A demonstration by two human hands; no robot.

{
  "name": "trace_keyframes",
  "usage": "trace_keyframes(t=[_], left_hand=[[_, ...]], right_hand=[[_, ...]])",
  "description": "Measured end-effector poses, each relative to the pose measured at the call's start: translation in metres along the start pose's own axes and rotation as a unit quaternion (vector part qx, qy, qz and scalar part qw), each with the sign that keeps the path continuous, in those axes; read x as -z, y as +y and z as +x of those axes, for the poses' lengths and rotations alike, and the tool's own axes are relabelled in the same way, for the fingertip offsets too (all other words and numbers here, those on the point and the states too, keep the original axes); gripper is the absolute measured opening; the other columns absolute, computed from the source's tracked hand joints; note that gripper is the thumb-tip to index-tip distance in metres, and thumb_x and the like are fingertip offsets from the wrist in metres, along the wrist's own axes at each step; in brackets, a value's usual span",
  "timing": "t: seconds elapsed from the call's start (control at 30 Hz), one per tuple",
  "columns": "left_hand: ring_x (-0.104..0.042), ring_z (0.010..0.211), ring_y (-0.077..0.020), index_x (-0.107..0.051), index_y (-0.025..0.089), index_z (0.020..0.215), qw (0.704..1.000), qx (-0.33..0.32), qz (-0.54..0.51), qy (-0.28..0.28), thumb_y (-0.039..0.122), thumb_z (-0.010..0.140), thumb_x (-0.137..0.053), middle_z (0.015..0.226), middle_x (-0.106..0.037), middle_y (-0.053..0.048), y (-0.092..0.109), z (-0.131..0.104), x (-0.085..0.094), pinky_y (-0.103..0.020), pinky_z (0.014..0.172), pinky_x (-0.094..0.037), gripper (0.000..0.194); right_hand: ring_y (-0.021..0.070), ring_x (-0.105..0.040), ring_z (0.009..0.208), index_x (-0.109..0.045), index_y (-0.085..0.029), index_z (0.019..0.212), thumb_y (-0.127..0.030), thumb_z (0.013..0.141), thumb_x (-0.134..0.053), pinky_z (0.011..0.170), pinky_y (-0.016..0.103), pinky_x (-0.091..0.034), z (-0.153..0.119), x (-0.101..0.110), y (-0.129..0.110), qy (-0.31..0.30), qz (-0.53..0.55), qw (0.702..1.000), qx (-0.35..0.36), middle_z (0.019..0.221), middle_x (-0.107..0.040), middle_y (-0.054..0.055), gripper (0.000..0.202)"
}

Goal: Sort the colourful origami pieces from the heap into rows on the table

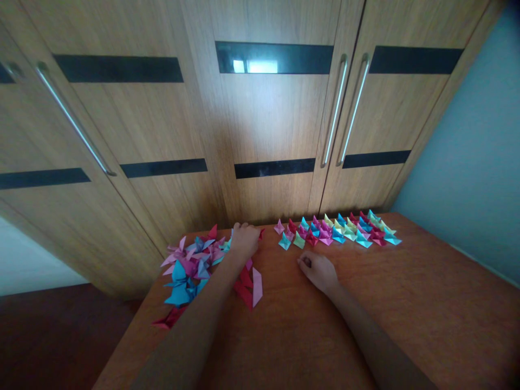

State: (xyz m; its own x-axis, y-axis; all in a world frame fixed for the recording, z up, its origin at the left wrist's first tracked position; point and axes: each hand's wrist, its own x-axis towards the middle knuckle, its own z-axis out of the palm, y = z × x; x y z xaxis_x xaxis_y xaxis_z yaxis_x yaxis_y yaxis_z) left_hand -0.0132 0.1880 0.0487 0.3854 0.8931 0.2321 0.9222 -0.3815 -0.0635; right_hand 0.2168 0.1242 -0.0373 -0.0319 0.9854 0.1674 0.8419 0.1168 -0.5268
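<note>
My left hand [244, 239] reaches over the right side of a loose pile of origami pieces [181, 287] in pink, blue and red. Its fingers bend down at the far edge of the pile, and the fingertips are hidden. A bit of red folded paper [262, 234] sticks out beside it. Under my left forearm lie more red folded pieces [244, 287] and a pale pink one [257, 287]. My right hand [320, 271] rests on the table with its fingers curled in, nothing showing in them. Beyond it stand small pointed origami pieces [325, 234] in close rows.
The brown wooden table [300, 336] backs onto a wooden wardrobe [272, 119] with long metal handles [336, 111]. A pale blue wall [467, 162] is on the right. The table's left edge drops to a dark floor [60, 330].
</note>
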Motion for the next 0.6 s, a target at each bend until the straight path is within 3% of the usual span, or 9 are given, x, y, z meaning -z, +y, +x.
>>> trace_keyframes(t=[0.1,0.2,0.3,0.4,0.5,0.6], left_hand=[[-0.057,0.091,-0.0208,-0.064,0.019,0.089,0.999,-0.021,-0.041,0.026,0.012,0.08,-0.049,0.091,-0.066,-0.008,0.008,-0.01,0.013,-0.031,0.078,-0.039,0.019],[-0.059,0.087,-0.0159,-0.06,0.021,0.093,0.984,-0.053,-0.157,0.058,0.01,0.08,-0.047,0.092,-0.065,-0.003,0.02,-0.032,0.015,-0.025,0.076,-0.042,0.022],[-0.059,0.086,-0.016,-0.057,0.021,0.096,0.948,-0.059,-0.302,0.079,0.007,0.079,-0.045,0.094,-0.064,-0.003,0.033,-0.061,0.003,-0.027,0.076,-0.044,0.025],[-0.059,0.085,-0.0164,-0.056,0.021,0.096,0.93,-0.025,-0.363,0.059,0.006,0.078,-0.046,0.095,-0.063,-0.003,0.046,-0.087,-0.016,-0.028,0.076,-0.045,0.025],[-0.059,0.085,-0.0169,-0.057,0.021,0.094,0.917,-0.006,-0.395,0.049,0.006,0.076,-0.048,0.091,-0.062,-0.003,0.056,-0.102,-0.029,-0.028,0.075,-0.046,0.025],[-0.058,0.079,-0.0156,-0.058,0.02,0.091,0.905,-0.003,-0.423,0.05,0.006,0.076,-0.047,0.087,-0.061,-0.003,0.064,-0.106,-0.034,-0.026,0.071,-0.046,0.023]], right_hand=[[0.0118,-0.055,0.063,-0.061,-0.022,0.075,-0.03,0.082,-0.051,0.055,0.022,-0.03,0.001,0.0,0.002,-0.004,0.018,1.0,0.001,0.067,-0.063,-0.002,0.014],[0.0125,-0.055,0.063,-0.062,-0.021,0.075,-0.029,0.08,-0.051,0.057,0.022,-0.034,0.002,0.004,0.005,-0.031,0.083,0.996,0.015,0.068,-0.062,-0.001,0.015],[0.0132,-0.057,0.067,-0.063,-0.019,0.077,-0.029,0.079,-0.053,0.062,0.023,-0.039,0.001,0.012,0.006,-0.104,0.216,0.969,0.061,0.073,-0.063,0.001,0.014],[0.0142,-0.058,0.074,-0.063,-0.017,0.092,-0.036,0.078,-0.058,0.068,0.025,-0.043,-0.004,0.02,0.003,-0.165,0.34,0.922,0.081,0.078,-0.063,0.002,0.024],[0.0135,-0.057,0.076,-0.061,-0.017,0.101,-0.042,0.076,-0.062,0.07,0.025,-0.044,-0.011,0.02,-0.006,-0.185,0.388,0.9,0.077,0.08,-0.062,0.002,0.035],[0.0123,-0.056,0.072,-0.062,-0.016,0.094,-0.043,0.076,-0.062,0.066,0.024,-0.044,-0.017,0.016,-0.014,-0.198,0.386,0.896,0.091,0.078,-0.062,0.001,0.032]])
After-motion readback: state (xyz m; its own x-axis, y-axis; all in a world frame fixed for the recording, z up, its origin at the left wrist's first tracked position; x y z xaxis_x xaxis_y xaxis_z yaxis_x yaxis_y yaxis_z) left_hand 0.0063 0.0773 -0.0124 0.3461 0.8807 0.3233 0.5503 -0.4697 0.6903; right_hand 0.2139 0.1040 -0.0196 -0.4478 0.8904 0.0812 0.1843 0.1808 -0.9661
